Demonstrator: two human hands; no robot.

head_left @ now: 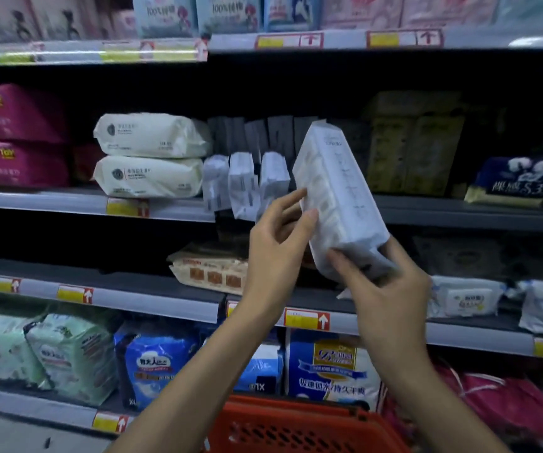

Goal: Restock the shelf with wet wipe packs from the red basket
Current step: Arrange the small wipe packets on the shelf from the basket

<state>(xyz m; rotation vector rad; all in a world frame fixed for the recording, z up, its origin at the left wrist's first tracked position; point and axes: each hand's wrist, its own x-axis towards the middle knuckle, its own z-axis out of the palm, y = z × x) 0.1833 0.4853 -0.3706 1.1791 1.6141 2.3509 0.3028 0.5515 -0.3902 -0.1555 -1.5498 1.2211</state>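
my r grip (384, 289) clamps the bottom end of the wet wipe pack (335, 191), l grip (276, 243) pinches its left edge. pack's midair, long axis tilted, top leaning up-left twd the shelf (459, 214), just right of the standing packs (242, 184).

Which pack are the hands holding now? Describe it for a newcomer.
Find the middle shelf, right of the two stacked cream packs. There the left hand and right hand hold a long white pack, tilted, top leaning left. Unlike the three small packs standing on the shelf, it is off the shelf and much longer.
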